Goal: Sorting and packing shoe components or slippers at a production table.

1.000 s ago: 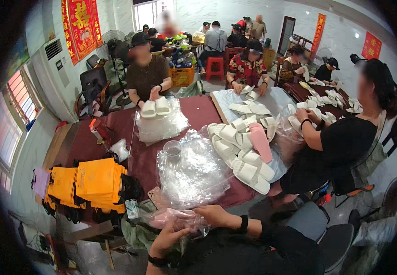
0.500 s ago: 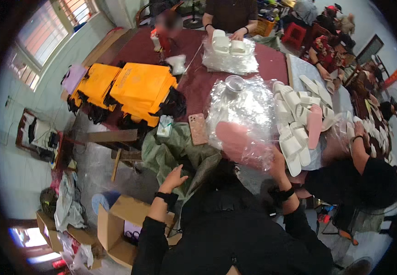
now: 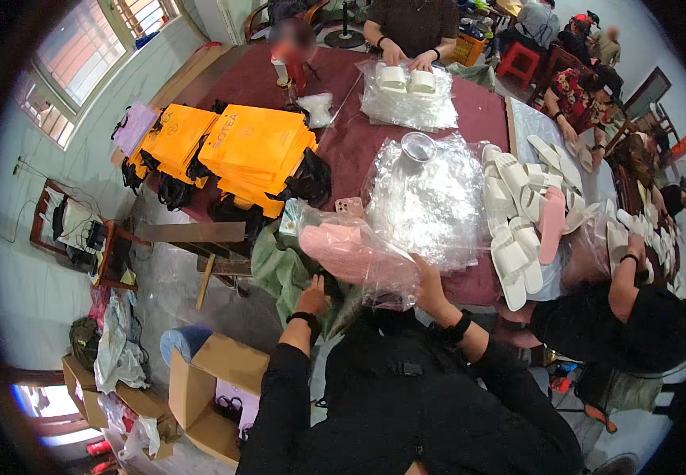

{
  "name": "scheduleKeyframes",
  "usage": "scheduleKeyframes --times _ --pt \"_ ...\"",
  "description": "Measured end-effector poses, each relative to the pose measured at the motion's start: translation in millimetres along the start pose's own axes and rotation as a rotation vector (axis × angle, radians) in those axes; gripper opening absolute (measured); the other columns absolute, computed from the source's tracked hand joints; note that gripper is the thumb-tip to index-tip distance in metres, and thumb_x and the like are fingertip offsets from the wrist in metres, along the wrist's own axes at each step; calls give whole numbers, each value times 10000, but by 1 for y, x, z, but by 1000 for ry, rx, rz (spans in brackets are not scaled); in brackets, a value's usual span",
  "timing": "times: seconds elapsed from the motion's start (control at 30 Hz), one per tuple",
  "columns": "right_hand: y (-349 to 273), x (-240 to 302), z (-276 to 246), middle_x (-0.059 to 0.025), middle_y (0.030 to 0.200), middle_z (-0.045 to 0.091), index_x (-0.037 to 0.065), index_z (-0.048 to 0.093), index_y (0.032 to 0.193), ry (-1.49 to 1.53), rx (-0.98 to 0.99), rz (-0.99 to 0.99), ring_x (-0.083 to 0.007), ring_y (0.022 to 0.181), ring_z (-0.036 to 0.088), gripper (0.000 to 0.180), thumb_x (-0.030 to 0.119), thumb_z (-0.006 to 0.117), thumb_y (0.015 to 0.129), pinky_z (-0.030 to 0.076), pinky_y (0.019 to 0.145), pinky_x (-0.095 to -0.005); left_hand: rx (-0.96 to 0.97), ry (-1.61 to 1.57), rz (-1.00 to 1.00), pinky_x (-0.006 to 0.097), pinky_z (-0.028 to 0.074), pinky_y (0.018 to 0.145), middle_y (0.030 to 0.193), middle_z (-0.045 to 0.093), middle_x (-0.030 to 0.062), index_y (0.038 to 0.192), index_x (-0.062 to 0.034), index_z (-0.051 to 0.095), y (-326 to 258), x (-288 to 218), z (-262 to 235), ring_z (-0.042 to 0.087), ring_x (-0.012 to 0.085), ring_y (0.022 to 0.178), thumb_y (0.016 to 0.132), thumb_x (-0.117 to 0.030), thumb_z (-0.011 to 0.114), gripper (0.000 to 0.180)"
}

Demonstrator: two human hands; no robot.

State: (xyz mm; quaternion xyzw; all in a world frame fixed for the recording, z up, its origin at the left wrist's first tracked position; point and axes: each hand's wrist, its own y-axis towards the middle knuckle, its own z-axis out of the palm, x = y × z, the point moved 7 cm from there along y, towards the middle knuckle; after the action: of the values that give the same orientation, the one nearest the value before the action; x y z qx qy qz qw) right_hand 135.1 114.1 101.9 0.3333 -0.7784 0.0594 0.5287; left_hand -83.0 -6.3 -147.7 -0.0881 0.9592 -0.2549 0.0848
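Moved left: clear bag (image 3: 397, 286) half-veiling pink slipper (image 3: 333, 249), at table's (image 3: 482, 119) near edge; right hand (image 3: 432, 293) grips bag, left hand's (image 3: 311, 299) hold unclear.

A black top (image 3: 438, 408) is worn, its sleeves (image 3: 276, 392) ending short of the wrists. Just behind the grip of the right hand (image 3: 430, 288), a black wristband (image 3: 459, 326) is worn; behind the left hand (image 3: 312, 298), a second wristband (image 3: 306, 319). Farther back, a small dark clip (image 3: 408, 369) is seen.

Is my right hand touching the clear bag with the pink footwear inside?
Touching: the head view shows your right hand holding the clear bag by its right end, no gap between them.
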Motion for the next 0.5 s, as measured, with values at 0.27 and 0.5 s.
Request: scheduleKeyframes --times 0.27,0.5 --pt "-5 -24 10 -160 930 620 -36 509 1072 34 91 278 -189 815 591 462 175 666 692 459 713 -312 91 91 -328 398 482 673 1386 310 31 1398 -246 155 4 53 -47 558 275 958 839 -229 533 674" --pt "4 -34 40 -175 918 612 2 526 1061 -19 134 106 -235 819 609 437 194 689 703 473 704 -311 424 577 -348 393 370 808 1202 479 40 1283 -204 436 -45 107 4 458 226 1075 879 -345 469 429"
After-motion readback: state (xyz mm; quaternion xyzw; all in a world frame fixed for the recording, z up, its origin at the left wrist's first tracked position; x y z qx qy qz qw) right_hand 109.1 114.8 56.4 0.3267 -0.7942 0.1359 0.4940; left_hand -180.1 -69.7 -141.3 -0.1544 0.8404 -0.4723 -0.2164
